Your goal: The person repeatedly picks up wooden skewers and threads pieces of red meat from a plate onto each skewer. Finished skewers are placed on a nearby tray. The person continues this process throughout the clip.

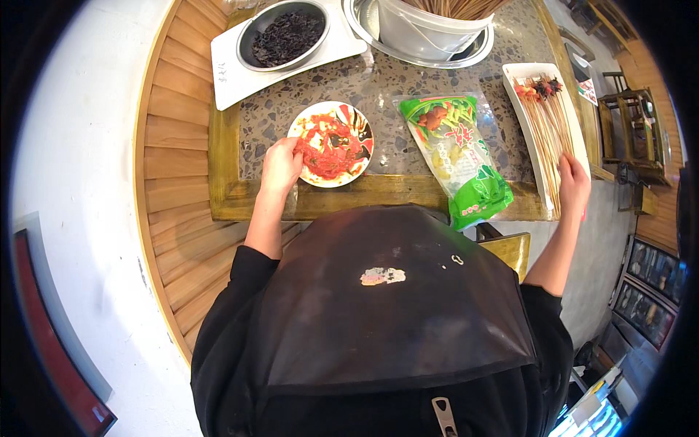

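My left hand (pixel 282 166) is at the left edge of a round patterned plate (pixel 365 158), its fingertips pinching a piece of the red, sauce-coated food (pixel 327 155). Over the near end of a long white tray (pixel 524 117), at the right, is my right hand (pixel 574 180); its fingers touch the bamboo skewers (pixel 546 136), and whether they grip one cannot be told. Red and dark pieces of food are on the skewers' far ends. Between plate and tray lies a green and clear plastic food packet (pixel 456 158), overhanging the near table edge.
A metal bowl of dark shredded food (pixel 288 39) rests on a white tray (pixel 232 82) at the back left. Behind the packet, a white plastic bucket (pixel 426 33) of sticks stands in a metal basin (pixel 377 46). The table's wooden edge (pixel 382 191) runs before me.
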A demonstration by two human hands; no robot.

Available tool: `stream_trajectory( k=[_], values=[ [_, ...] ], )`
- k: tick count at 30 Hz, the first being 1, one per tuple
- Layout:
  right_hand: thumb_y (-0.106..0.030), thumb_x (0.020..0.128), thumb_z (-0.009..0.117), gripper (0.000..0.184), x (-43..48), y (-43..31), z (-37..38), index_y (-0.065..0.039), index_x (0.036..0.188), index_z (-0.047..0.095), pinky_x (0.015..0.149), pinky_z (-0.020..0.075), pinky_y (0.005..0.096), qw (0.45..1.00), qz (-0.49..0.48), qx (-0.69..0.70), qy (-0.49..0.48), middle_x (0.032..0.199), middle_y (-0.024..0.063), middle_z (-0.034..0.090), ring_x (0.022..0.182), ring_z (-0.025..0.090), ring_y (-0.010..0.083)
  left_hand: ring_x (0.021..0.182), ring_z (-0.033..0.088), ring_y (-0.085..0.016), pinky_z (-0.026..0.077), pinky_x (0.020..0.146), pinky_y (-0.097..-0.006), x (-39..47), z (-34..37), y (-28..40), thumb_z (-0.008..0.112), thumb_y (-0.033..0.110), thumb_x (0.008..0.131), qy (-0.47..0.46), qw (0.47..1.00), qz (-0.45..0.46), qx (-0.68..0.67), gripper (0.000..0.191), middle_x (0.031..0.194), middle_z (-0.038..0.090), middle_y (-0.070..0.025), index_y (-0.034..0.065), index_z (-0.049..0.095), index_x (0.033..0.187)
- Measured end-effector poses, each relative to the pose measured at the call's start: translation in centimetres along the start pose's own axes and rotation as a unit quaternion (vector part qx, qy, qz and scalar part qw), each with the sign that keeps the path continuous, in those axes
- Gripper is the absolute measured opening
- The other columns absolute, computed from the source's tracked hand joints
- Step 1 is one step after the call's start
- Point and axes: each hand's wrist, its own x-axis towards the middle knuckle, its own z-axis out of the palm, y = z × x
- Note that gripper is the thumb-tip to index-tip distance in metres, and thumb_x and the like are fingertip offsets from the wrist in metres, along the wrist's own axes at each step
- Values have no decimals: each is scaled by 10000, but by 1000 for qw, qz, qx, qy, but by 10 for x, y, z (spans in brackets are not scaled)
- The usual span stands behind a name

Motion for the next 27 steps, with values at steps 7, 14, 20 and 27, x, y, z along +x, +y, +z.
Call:
stream_trajectory(
  k=[7, 14, 20, 27],
  values=[
    [-179, 884, 593, 265, -70, 13, -27, 21, 1049, 645, 686, 472, 239, 998, 51, -21, -6, 801, 55, 655, 748, 604, 97, 826, 585, -378, 479, 733, -442, 9, -3, -6, 572, 38, 702, -48, 995, 68, 60, 125, 852, 599, -190, 9, 610, 817],
    [-150, 885, 600, 242, -100, 15, -25, 29, 1041, 644, 677, 461, 225, 997, 64, 35, -15, 778, 34, 638, 717, 571, 83, 800, 582, -352, 478, 711, -434, 6, 7, -8, 605, 94, 691, -144, 972, 161, 95, 120, 798, 580, -150, 34, 615, 795],
    [-158, 881, 599, 235, -105, 4, -17, 19, 1029, 646, 683, 470, 238, 998, 53, 10, -26, 762, 48, 641, 709, 580, 90, 807, 582, -355, 480, 710, -431, 31, 27, -1, 570, 61, 743, -72, 983, 162, 53, 99, 838, 600, -161, 34, 623, 822],
    [-166, 883, 596, 231, -110, -3, -21, 8, 1024, 652, 679, 477, 246, 998, 48, -31, -25, 771, 56, 654, 704, 599, 103, 815, 578, -330, 487, 713, -416, 28, 13, -1, 564, 50, 715, -142, 951, 263, 74, 161, 830, 600, -133, 65, 633, 860]
  ],
)
